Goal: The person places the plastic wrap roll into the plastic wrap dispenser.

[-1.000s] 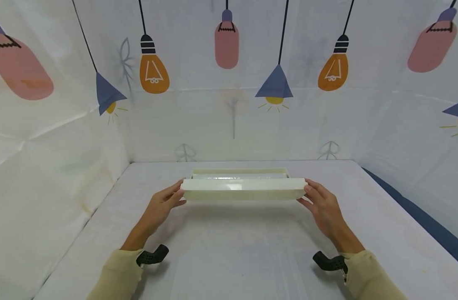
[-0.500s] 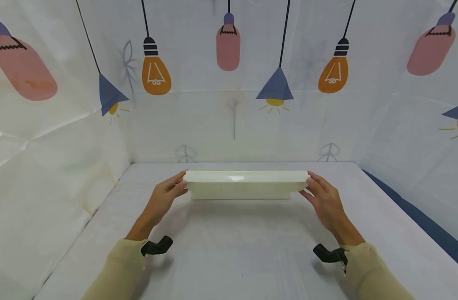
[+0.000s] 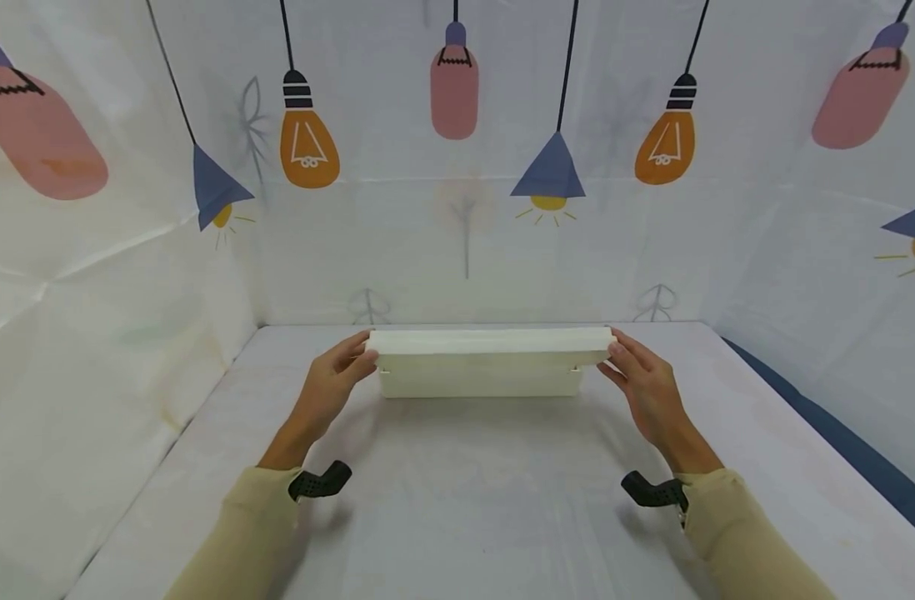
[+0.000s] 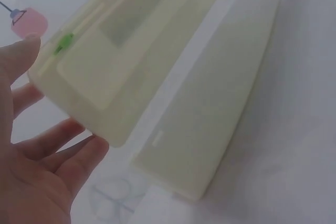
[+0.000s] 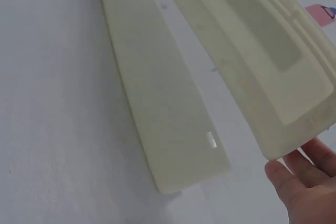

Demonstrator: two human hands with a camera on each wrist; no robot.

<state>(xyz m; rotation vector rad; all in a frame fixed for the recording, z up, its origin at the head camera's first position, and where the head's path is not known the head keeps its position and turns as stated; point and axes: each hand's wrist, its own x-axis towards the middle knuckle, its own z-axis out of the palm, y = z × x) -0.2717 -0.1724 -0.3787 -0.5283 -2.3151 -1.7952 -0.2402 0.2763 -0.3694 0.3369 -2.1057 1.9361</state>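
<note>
A long, pale cream plastic lid (image 3: 491, 342) spans the gap between my two hands. My left hand (image 3: 333, 385) pinches its left end, thumb in front and fingers behind and below. At the other end my right hand (image 3: 647, 390) grips the lid the same way. Below stands a matching long box (image 3: 480, 382) on the table, its top hidden by the lid in the head view. Both wrist views show the lid's recessed underside (image 4: 100, 72), raised apart from the box. A small green piece (image 4: 63, 44) shows at the lid's left end.
The white-covered table (image 3: 480, 492) extends in front of the box. Behind it and to the sides hang white sheets (image 3: 397, 242) printed with lamps and bulbs. Dark blue cloth (image 3: 840, 425) shows past the table's right edge.
Both hands have carried the lid back and up, from in front of the box to over it. The box's open top and white contents, seen earlier, are now hidden behind the lid.
</note>
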